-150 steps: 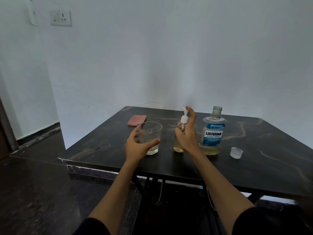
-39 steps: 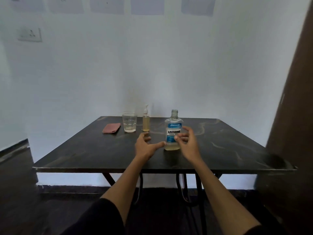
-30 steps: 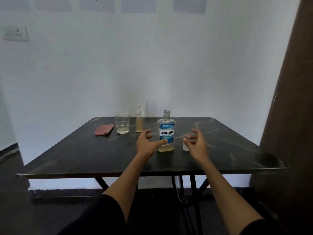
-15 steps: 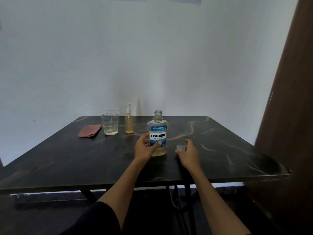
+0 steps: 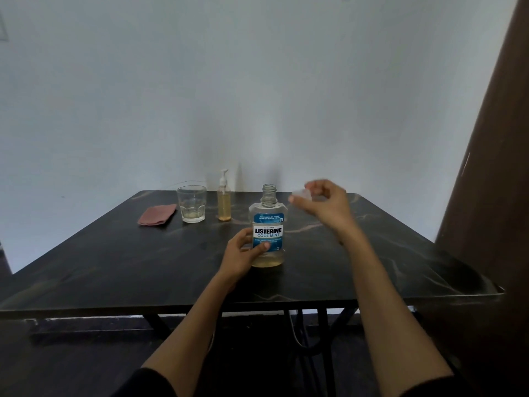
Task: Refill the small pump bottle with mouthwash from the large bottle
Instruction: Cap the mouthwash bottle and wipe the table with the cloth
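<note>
Your right hand (image 5: 326, 203) has lifted the clear cap (image 5: 300, 193) off the counter (image 5: 114, 267), pinched beside the open neck, your left hand (image 5: 243, 257) wrapped round the Listerine bottle (image 5: 268, 227), shallow yellow liquid inside, pump bottle (image 5: 224, 200) nearly full, glass (image 5: 191, 203) holding dregs.

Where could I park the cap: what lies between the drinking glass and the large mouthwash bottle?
Head view: only the small pump bottle stands between the drinking glass and the large mouthwash bottle; the rest is bare table.

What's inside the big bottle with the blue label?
The big bottle holds a little yellowish liquid at the bottom. Its top is open. The left hand and the label hide part of the inside.
</note>
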